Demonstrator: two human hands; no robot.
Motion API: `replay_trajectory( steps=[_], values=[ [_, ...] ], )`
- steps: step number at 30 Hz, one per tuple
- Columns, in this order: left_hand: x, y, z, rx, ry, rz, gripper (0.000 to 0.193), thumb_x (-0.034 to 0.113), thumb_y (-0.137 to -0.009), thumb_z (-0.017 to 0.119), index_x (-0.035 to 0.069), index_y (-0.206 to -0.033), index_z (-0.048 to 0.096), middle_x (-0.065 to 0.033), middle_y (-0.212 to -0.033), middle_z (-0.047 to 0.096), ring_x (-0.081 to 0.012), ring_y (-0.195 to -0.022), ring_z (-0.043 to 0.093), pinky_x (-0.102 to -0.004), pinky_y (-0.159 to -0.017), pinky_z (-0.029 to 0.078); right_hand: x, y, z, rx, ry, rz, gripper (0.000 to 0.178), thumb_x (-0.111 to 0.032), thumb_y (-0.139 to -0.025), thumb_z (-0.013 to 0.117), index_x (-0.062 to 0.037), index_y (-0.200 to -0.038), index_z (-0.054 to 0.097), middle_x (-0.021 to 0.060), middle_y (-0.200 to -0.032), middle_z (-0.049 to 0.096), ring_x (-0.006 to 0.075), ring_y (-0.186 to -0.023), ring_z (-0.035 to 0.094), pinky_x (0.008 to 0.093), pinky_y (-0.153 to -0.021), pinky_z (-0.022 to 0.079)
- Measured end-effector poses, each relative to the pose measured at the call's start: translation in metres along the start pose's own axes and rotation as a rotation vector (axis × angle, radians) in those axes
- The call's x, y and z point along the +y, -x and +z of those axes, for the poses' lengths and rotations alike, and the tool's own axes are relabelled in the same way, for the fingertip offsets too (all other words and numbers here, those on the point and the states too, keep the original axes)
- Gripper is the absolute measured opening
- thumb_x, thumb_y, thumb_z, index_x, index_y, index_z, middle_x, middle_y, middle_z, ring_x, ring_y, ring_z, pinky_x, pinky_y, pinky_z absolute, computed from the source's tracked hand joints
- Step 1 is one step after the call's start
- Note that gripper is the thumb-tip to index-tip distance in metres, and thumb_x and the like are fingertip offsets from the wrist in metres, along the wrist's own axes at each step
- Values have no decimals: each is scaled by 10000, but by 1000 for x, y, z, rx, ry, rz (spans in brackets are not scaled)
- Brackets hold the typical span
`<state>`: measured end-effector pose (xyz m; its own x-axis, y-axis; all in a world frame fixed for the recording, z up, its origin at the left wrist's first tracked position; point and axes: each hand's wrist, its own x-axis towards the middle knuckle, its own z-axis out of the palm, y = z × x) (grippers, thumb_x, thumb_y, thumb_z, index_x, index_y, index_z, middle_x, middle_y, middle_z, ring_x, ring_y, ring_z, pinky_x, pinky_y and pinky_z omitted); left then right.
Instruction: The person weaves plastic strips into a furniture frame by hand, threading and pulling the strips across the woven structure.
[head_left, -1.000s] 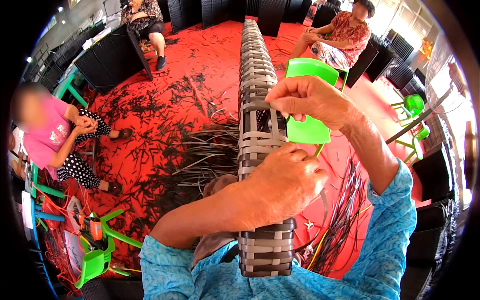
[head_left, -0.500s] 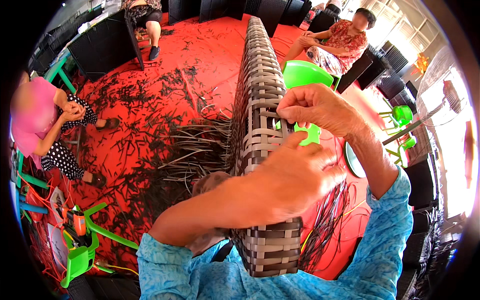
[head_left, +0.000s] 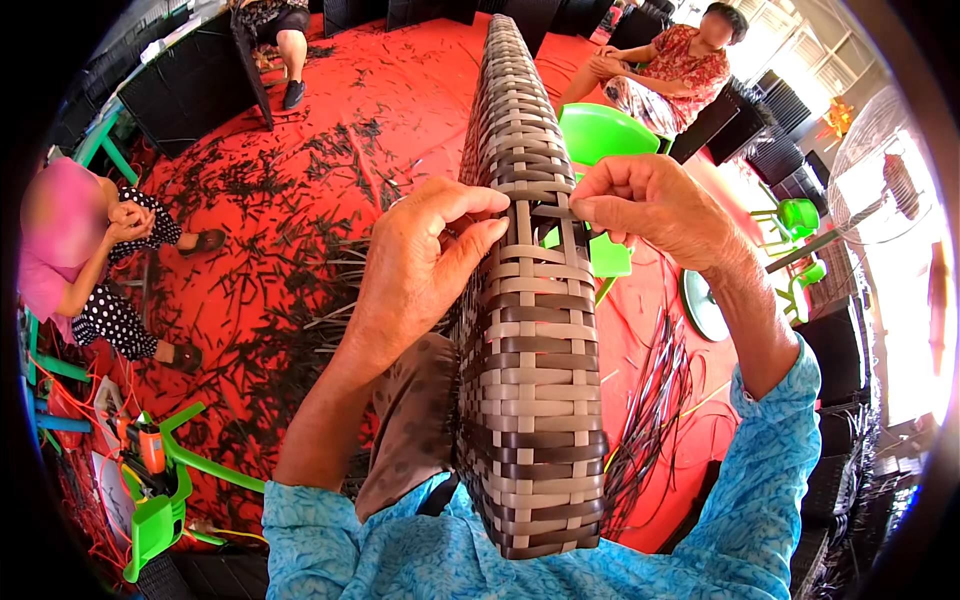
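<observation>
A long woven panel (head_left: 530, 390) of brown and grey flat plastic strips stands on edge between my arms, running away from me. Its upper face has a gap in the weave near my fingertips. My right hand (head_left: 650, 212) is on the gap's right side, thumb and forefinger closed on a short weaving strip (head_left: 549, 211) that crosses the opening. At the panel's left edge, my left hand (head_left: 420, 255) brings thumb and forefinger together in a pinch; what lies between them is hidden. Loose strip ends (head_left: 345, 320) stick out from the panel's left side, behind my left wrist.
Dark offcuts (head_left: 270, 290) litter the red floor (head_left: 400, 120). A bundle of long strips (head_left: 650, 400) lies right of the panel. Beyond it stand a green chair (head_left: 605, 132) and a fan (head_left: 890, 190). Seated people (head_left: 65, 240) are at left and far right. A green stool (head_left: 160, 530) lies lower left.
My left hand has swung back from across the panel to its left edge and pinched there. My right hand keeps its pinch, nearly in place. The view has shifted slightly.
</observation>
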<state>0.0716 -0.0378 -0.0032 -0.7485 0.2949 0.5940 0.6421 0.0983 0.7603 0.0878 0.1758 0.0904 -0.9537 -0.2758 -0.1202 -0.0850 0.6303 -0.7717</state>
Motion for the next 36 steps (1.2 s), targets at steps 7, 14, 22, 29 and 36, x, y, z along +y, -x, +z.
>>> replay_trajectory(
  steps=[7, 14, 22, 29, 36],
  values=[
    [-2, -1, 6, 9, 44, 23, 173, 13, -810, 596, 6, -981, 623, -53, -873, 582, -114, -809, 564, -225, -721, 457, 4, -4, 4, -70, -88, -7, 218, -237, -812, 653, -39, -896, 615, -38, -714, 577, 18, -610, 502, 172, -526, 398],
    [-8, 1, 6, -13, 220, -59, 185, 9, -825, 584, -6, -1005, 619, -42, -882, 568, -99, -794, 567, -214, -674, 477, 16, 2, 18, 25, -119, -160, 150, -137, -831, 619, -8, -907, 603, -11, -693, 582, 44, -616, 533, 213, -538, 445],
    [-8, -2, 11, 17, 480, -299, 132, 45, -781, 650, 3, -891, 591, -11, -779, 577, -74, -698, 546, -191, -622, 430, 4, 0, 37, 331, 322, -470, 190, -64, -766, 630, -51, -947, 573, 79, -688, 580, 173, -606, 578, 288, -570, 467],
    [-3, -21, -2, -65, 725, -393, 173, 20, -767, 613, 62, -906, 518, 12, -704, 538, -67, -585, 492, -187, -529, 385, 6, 1, 39, 340, 376, -469, 309, -74, -787, 643, -38, -1082, 559, 40, -795, 585, 91, -661, 565, 239, -621, 474],
    [-68, -33, -132, 295, 944, -342, 137, -1, -851, 518, 71, -967, 507, -7, -709, 453, -79, -606, 402, -188, -491, 340, 47, 14, 28, 597, 283, -481, 366, -166, -775, 651, -67, -1111, 547, 104, -956, 594, 209, -788, 586, 320, -670, 488]
  ],
)
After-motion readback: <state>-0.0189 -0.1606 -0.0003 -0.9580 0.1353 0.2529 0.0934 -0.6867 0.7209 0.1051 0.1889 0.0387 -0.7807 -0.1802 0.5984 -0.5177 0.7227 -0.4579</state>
